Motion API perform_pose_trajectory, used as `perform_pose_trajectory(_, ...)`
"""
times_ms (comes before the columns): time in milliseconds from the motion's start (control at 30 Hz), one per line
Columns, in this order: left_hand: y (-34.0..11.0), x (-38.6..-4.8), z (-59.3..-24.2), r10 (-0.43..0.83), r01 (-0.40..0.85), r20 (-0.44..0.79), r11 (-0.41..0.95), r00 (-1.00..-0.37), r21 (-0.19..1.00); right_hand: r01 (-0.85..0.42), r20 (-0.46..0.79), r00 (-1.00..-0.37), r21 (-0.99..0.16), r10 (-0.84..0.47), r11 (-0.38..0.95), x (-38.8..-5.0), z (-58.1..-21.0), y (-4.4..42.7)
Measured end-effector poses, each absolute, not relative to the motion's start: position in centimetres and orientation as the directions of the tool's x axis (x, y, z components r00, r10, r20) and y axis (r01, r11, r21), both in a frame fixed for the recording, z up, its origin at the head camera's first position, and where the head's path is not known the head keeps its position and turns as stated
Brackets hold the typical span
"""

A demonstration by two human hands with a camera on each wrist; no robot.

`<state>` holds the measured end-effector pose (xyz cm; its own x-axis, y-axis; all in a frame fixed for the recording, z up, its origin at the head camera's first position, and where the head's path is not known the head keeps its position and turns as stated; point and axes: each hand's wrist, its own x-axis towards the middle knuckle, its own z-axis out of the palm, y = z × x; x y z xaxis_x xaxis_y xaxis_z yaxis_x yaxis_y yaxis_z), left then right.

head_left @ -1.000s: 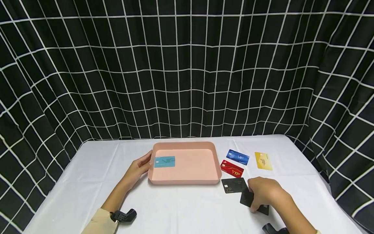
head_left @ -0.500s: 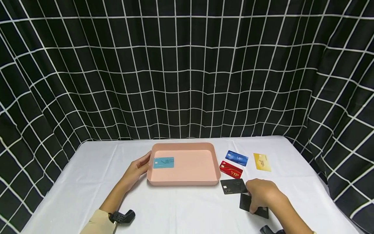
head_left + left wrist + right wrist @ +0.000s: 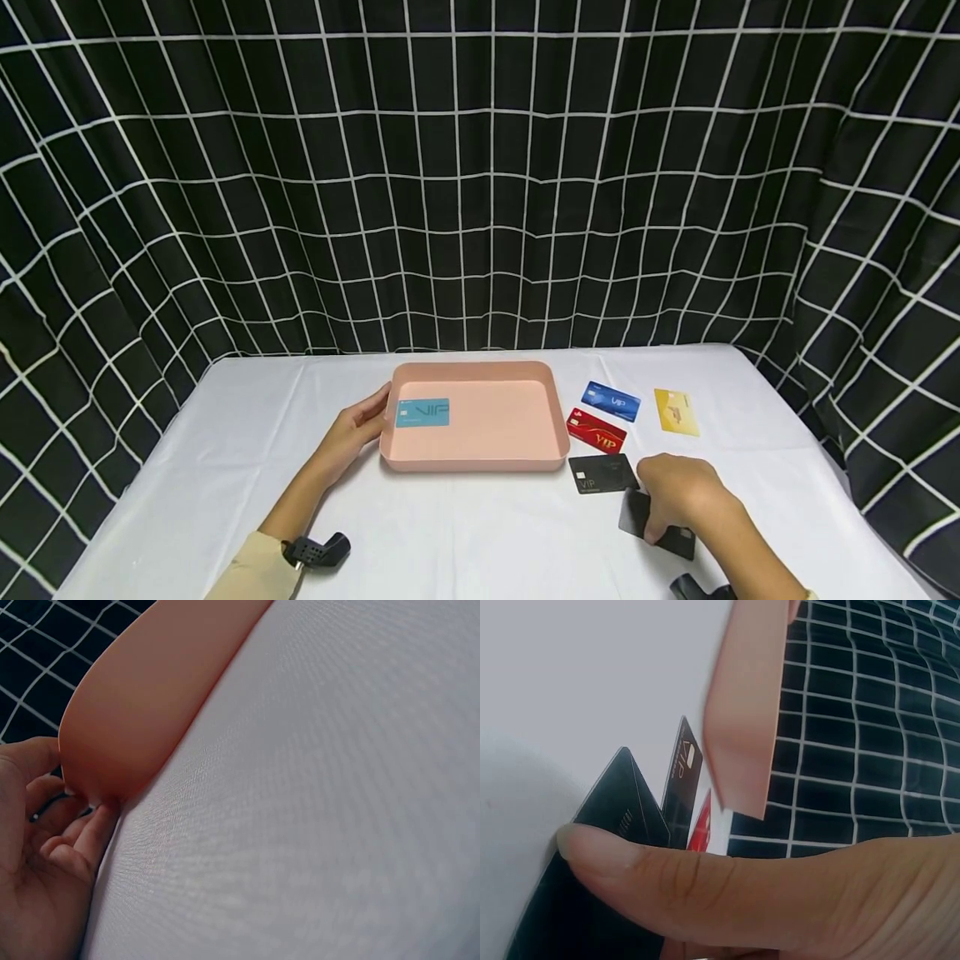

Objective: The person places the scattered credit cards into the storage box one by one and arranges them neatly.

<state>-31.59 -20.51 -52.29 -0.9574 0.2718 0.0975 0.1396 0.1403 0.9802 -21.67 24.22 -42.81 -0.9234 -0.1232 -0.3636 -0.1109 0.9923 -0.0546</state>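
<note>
Right hand (image 3: 684,492): fingers narrow, pinching the dark card (image 3: 634,510) across its width, thumb (image 3: 604,851) at its near edge; I can't tell whether it is clear of the desk (image 3: 480,533).
Dark card: it seems to bow in the pinch, so I'd ease the squeeze and bear evenly on both edges.
Black VIP card (image 3: 600,477): just left of those fingers, its corner right by the held one; a straight lift, not a drag, should leave it undisturbed.
Red card (image 3: 596,431), blue card (image 3: 611,402): beyond those fingers and to their left.
Gold card (image 3: 677,412): straight ahead of those fingers, well apart.
Left hand (image 3: 352,429): fingers rest against the pink tray (image 3: 474,467) at its left side; light, steady contact seems enough.
Teal card (image 3: 423,412): flat in the tray, just across the wall from the left fingers.
</note>
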Motion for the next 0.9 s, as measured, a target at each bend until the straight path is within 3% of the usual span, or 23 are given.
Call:
perform_pose_trajectory(567, -20.36, -31.69, -52.16, 0.269, 0.143, 0.102, 0.138, -0.958, 0.980, -0.095, -0.392, -0.915, -0.018, -0.095, 0.995, -21.68, -42.71, 24.08)
perform_pose_trajectory(900, -20.28, -31.89, -52.23, 0.262, 0.136, 0.096, 0.141, -0.960, 0.981, -0.109, -0.399, -0.908, -0.071, -0.128, 0.991, -21.48, -42.46, 24.46)
